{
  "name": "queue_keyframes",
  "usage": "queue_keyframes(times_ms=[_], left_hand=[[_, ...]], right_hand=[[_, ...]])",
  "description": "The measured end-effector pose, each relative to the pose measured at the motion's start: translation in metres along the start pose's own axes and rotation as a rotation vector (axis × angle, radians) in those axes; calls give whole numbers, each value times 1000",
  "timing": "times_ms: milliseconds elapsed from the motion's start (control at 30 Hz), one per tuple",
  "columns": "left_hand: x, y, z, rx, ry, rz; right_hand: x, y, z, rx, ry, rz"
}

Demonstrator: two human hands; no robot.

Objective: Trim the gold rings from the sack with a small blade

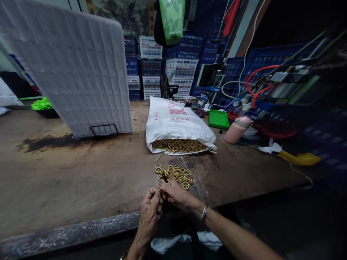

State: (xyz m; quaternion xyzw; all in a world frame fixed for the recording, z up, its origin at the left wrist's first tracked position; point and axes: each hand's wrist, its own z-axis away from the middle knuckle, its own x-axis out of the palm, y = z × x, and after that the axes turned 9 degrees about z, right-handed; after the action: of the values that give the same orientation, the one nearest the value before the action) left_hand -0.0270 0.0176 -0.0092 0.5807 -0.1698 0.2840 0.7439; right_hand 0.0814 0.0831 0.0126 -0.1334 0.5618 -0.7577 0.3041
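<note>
Close to the table's front edge, my left hand point(150, 210) is closed in a pinch, with a sliver of what looks like a brass-coloured ring between its fingertips. My right hand point(176, 194) meets it there, its fingers wrapped round a small black tool point(165, 178) whose dark tip points up and away; its exact kind is unclear. Just beyond the hands lies a loose pile of brass-coloured rings point(177, 174). Behind the pile, a white woven sack point(180, 124) with red print lies on its side, its mouth facing me and full of the same rings.
A tall whitish ribbed panel point(89, 79) stands at left on a black wire stand point(104, 130). Right of the sack are a green tray point(218, 119), a pink bottle point(237, 130) and a yellow scoop-like piece point(300, 159). Stacked crates point(177, 68) line the back.
</note>
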Motion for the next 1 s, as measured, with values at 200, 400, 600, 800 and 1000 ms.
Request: queue_keyframes(times_ms=[200,400,600,800,1000], left_hand=[[0,0,2,-28,48,14],[0,3,-3,-65,131,-130],[-1,8,-2,-94,81,-97],[-1,15,5,-86,20,48],[-4,12,5,-97,4,140]], right_hand=[[2,-7,0,-60,147,205],[3,-14,2,-130,284,563],[6,-12,-3,-116,244,393],[6,-11,-6,-140,239,295],[7,-13,-4,-189,209,328]])
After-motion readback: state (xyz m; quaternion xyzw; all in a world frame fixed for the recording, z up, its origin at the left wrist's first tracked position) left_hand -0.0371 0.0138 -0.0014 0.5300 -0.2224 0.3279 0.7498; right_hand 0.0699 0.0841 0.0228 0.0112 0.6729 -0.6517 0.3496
